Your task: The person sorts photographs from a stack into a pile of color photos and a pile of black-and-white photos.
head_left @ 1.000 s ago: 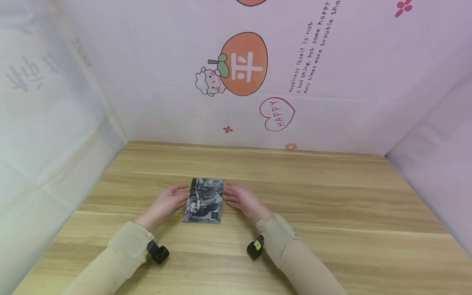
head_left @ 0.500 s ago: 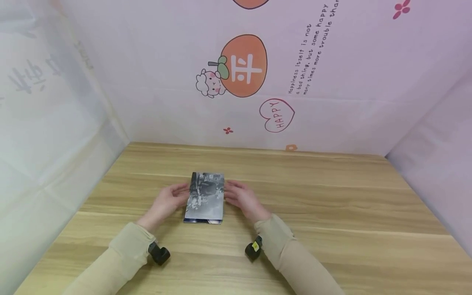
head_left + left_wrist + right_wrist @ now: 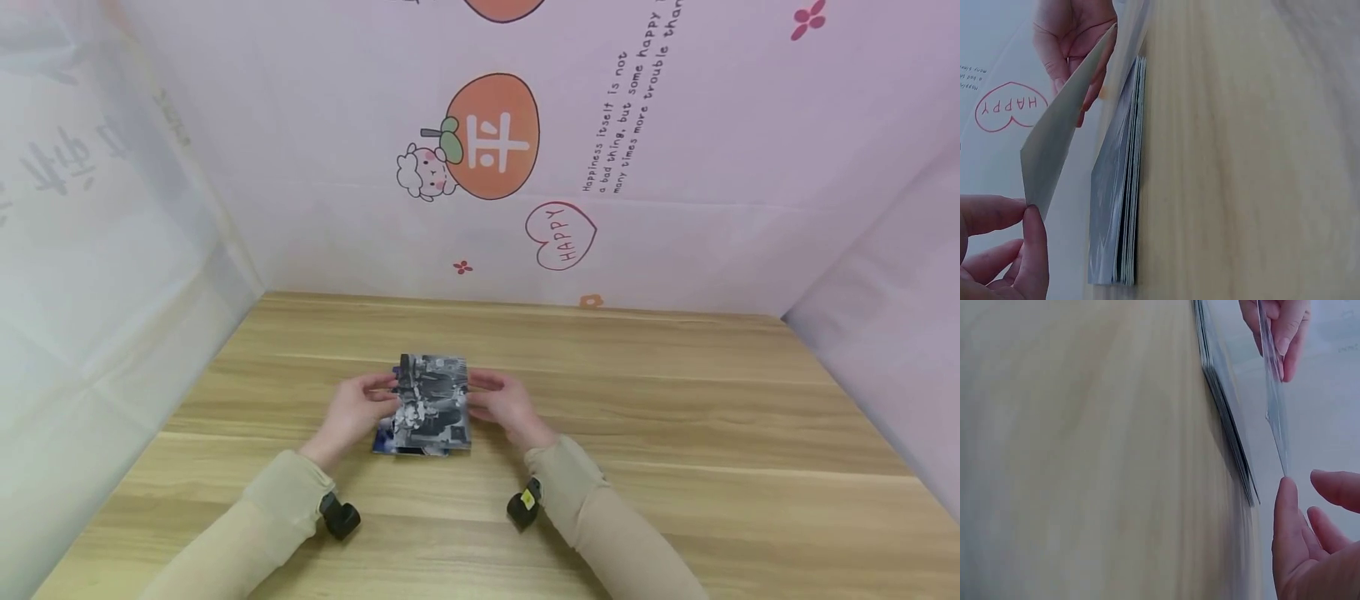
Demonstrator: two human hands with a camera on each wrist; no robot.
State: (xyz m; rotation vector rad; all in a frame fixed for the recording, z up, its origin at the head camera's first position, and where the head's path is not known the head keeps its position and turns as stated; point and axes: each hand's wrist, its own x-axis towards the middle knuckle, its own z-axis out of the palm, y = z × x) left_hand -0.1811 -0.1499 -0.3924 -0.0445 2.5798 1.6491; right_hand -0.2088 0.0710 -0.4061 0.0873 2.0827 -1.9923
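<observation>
A black-and-white photo card (image 3: 432, 404) is held over a stack of cards (image 3: 386, 442), whose blue-toned top shows at the lower left. My left hand (image 3: 362, 406) pinches the card at its left edge, with a finger and thumb meeting on it in the left wrist view. On the opposite side, my right hand (image 3: 504, 403) touches the card's edge with a fingertip (image 3: 1285, 487), and another finger stays apart above. Seen from the left wrist, the lifted card (image 3: 1063, 125) is tilted and separate from the layered stack (image 3: 1129, 187) on the table.
The wood-grain table (image 3: 675, 417) extends to both sides and in front. A white sheet printed with cartoons and lettering (image 3: 555, 125) stands behind it, with pale sheets at left and right. Each wrist wears a small black camera (image 3: 341, 518).
The photo card has been raised off the stack and shifted right, exposing the blue-toned card beneath. Both hands have moved slightly right with it.
</observation>
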